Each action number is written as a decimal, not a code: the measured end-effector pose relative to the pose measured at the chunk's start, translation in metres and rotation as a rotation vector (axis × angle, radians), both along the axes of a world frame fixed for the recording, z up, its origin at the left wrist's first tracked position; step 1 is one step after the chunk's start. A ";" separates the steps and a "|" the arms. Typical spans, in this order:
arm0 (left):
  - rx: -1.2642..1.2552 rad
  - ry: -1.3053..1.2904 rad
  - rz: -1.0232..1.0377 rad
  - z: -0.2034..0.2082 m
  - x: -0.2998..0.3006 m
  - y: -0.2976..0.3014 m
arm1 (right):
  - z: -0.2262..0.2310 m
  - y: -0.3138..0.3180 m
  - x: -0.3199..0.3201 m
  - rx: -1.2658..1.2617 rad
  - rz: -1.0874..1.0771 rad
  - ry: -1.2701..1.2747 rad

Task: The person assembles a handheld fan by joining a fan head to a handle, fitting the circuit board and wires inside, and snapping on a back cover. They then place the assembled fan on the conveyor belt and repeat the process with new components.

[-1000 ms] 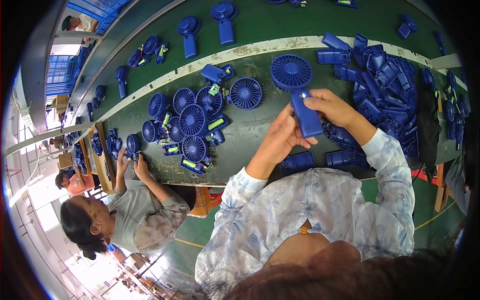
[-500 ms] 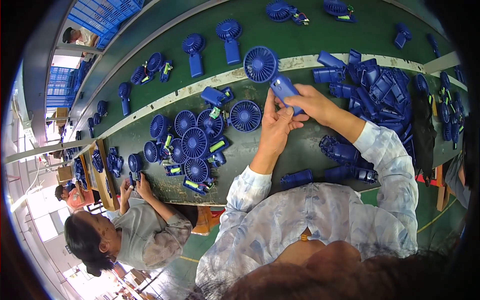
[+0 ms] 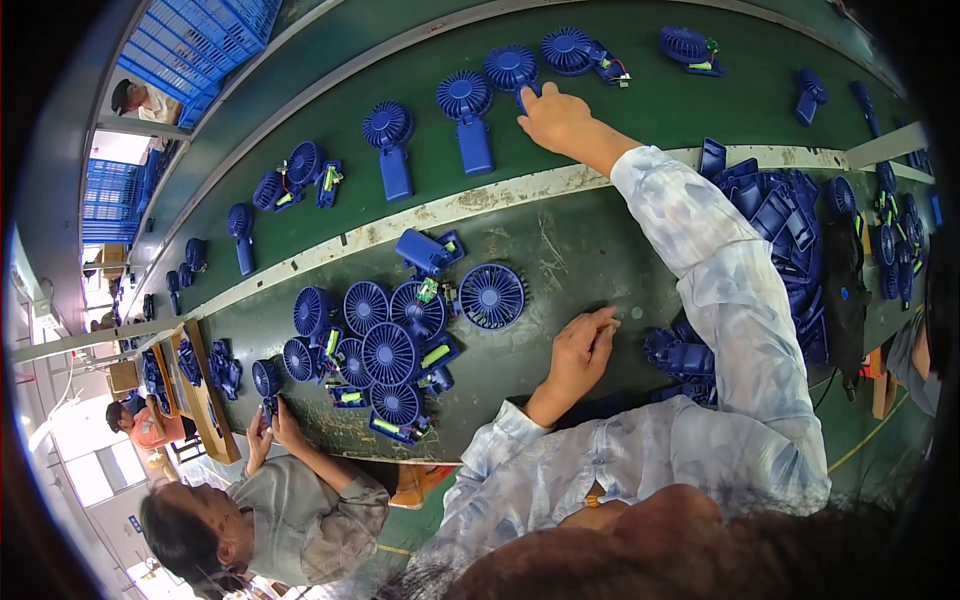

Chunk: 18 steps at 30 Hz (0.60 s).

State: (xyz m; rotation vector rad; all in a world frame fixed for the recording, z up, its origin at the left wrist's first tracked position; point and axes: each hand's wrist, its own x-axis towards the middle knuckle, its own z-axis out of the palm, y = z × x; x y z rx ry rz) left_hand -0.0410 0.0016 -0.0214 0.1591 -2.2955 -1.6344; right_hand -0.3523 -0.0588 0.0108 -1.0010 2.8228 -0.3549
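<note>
My right hand [image 3: 557,120] reaches far over the green belt, its fingers closed on the handle of a blue handheld fan [image 3: 511,68]. The fan's round head points away from me, and the hand covers most of its handle. Lower down, my left hand [image 3: 580,358] rests over the dark worktable [image 3: 500,390], empty, with fingers loosely bent and a little apart. To its left lies a cluster of open blue fans [image 3: 390,353] with green batteries and wires showing. One separate fan head [image 3: 491,297] sits at the cluster's right edge.
Finished-looking fans [image 3: 464,95] and opened ones [image 3: 686,45] lie along the belt [image 3: 620,120]. A pale rail [image 3: 450,208] divides belt from table. Blue casing parts [image 3: 780,215] are heaped at right. At left, a co-worker's hands [image 3: 272,428] hold a small fan [image 3: 265,378].
My right hand has carried the fan forward from above the table onto the belt. My left hand has let go of it and dropped back toward me. Fans on the belt have shifted slightly.
</note>
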 end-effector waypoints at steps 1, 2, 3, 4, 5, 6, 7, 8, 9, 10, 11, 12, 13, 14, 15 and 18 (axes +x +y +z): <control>0.005 -0.003 0.003 -0.001 0.001 -0.001 | 0.001 -0.005 -0.001 0.041 0.044 0.016; 0.027 0.002 0.006 -0.001 0.003 -0.001 | 0.002 -0.008 -0.004 0.081 0.088 0.030; 0.047 0.008 0.010 -0.001 0.003 -0.003 | 0.015 -0.009 -0.014 0.088 0.120 0.063; 0.021 0.013 0.010 0.001 0.002 -0.004 | 0.023 -0.009 -0.030 0.097 0.151 0.093; 0.029 0.012 0.002 0.004 -0.002 -0.003 | 0.012 0.001 -0.061 -0.005 0.091 0.330; 0.034 0.010 -0.010 0.006 -0.004 -0.004 | 0.018 0.009 -0.079 -0.058 0.082 0.498; 0.034 0.009 -0.023 0.008 -0.005 -0.005 | 0.021 0.018 -0.100 -0.140 0.080 0.512; 0.041 0.006 -0.031 0.006 -0.007 -0.005 | 0.017 0.027 -0.123 -0.058 0.025 0.512; 0.040 -0.016 -0.013 0.005 -0.005 -0.007 | 0.025 0.023 -0.128 0.003 -0.003 0.363; 0.038 -0.024 -0.011 0.004 -0.005 -0.005 | 0.034 0.028 -0.135 0.067 -0.047 0.230; 0.037 -0.022 -0.013 0.004 -0.007 -0.005 | 0.020 0.031 -0.168 0.138 0.054 0.118; 0.027 -0.017 -0.037 0.007 -0.011 -0.004 | 0.003 0.060 -0.198 -0.176 0.311 0.061; 0.015 -0.029 -0.038 0.009 -0.008 -0.004 | 0.002 0.067 -0.191 -0.502 0.584 -0.018; 0.016 -0.044 -0.028 0.009 -0.009 -0.005 | 0.008 0.045 -0.197 -0.001 0.193 -0.054; 0.007 -0.013 -0.027 0.008 -0.010 -0.005 | 0.010 0.057 -0.200 -0.245 0.442 -0.078; -0.027 0.019 0.005 0.006 -0.007 -0.008 | 0.059 0.024 -0.145 0.161 0.142 -0.066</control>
